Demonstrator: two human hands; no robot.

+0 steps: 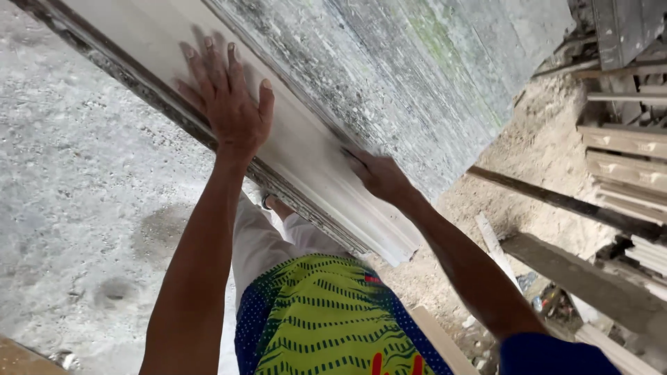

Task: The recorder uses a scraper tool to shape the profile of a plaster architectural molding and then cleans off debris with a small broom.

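Two hands: left hand [229, 104] flat, white moulding [306, 153]

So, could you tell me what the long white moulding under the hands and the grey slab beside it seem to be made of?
The long white moulding looks like cast plaster or cement: matte, chalky, with stepped profiles and a rough, crumbly edge. The left hand lies flat on it; the right hand touches its upper edge. The grey slab seems weathered concrete or cement board, mottled with dark and greenish stains.
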